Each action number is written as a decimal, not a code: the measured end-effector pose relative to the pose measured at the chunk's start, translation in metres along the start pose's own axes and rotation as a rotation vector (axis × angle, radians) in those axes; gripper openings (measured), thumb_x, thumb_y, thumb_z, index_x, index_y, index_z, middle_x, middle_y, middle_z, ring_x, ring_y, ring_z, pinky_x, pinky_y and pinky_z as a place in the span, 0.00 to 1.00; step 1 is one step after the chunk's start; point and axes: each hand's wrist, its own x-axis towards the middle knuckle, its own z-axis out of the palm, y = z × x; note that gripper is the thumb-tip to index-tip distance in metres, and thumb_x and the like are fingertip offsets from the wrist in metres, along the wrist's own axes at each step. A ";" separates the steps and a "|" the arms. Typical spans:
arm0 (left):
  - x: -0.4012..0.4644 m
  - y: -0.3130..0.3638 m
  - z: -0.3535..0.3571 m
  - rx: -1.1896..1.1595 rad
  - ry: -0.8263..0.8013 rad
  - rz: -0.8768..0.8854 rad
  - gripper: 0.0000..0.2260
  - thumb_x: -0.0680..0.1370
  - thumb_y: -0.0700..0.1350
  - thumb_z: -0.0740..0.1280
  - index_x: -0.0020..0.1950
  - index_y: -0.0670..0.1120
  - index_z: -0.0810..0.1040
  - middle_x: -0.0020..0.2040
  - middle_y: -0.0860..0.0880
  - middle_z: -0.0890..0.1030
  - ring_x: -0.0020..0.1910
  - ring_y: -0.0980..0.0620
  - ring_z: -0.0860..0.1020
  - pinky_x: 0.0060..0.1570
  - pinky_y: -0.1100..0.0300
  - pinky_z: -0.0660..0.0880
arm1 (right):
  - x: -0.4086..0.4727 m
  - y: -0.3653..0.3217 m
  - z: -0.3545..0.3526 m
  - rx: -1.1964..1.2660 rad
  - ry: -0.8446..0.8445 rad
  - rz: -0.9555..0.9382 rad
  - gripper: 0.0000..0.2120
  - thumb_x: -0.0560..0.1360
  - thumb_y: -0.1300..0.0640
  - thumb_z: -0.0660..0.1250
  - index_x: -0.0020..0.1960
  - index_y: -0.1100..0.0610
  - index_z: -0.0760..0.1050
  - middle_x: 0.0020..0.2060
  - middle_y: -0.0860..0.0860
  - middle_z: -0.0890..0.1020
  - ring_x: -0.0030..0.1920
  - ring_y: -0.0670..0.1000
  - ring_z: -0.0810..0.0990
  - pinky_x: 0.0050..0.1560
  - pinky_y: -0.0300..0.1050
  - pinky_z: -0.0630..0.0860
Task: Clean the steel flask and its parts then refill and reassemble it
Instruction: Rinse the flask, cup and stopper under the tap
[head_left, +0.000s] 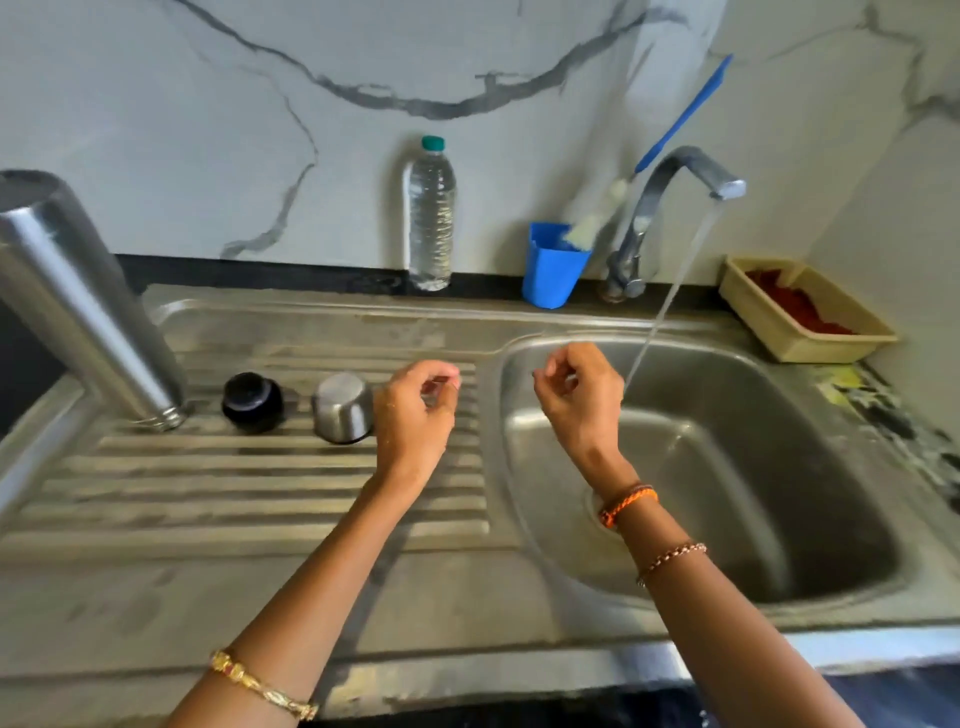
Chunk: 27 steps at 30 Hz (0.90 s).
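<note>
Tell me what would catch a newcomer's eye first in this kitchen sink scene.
Probably the water streaming from the tap into the sink basin, with the left hand and right hand raised, fingers curled, at the basin's left edge. Next, the steel flask standing upside down on the draining board, with its black stopper and steel cup beside it.

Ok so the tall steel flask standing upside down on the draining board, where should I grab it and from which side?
Grip the tall steel flask around its smooth cylindrical body, probably mid-height, coming from its right side with the left hand. It stands mouth down and leans, so a wrap of the fingers around the wide body looks steadier than the narrow neck.
</note>
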 end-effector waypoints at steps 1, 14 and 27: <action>-0.005 0.005 0.015 -0.020 -0.040 -0.032 0.05 0.73 0.34 0.68 0.44 0.41 0.81 0.40 0.50 0.80 0.36 0.62 0.75 0.38 0.76 0.69 | -0.004 0.015 -0.009 -0.068 -0.019 -0.021 0.11 0.64 0.71 0.70 0.33 0.58 0.72 0.30 0.53 0.74 0.30 0.48 0.73 0.33 0.38 0.67; 0.010 0.065 0.177 -0.194 -0.253 -0.297 0.05 0.75 0.36 0.67 0.44 0.45 0.80 0.39 0.48 0.79 0.35 0.57 0.75 0.41 0.60 0.74 | 0.094 0.150 -0.118 -0.162 -0.275 0.519 0.13 0.75 0.54 0.67 0.54 0.61 0.79 0.45 0.56 0.82 0.49 0.53 0.79 0.56 0.43 0.72; 0.102 0.089 0.264 0.038 -0.152 -0.199 0.06 0.76 0.37 0.66 0.51 0.42 0.80 0.47 0.48 0.80 0.43 0.53 0.77 0.38 0.74 0.69 | 0.241 0.182 -0.081 -0.510 -0.402 0.177 0.24 0.80 0.45 0.53 0.52 0.64 0.77 0.50 0.61 0.81 0.52 0.61 0.79 0.51 0.51 0.73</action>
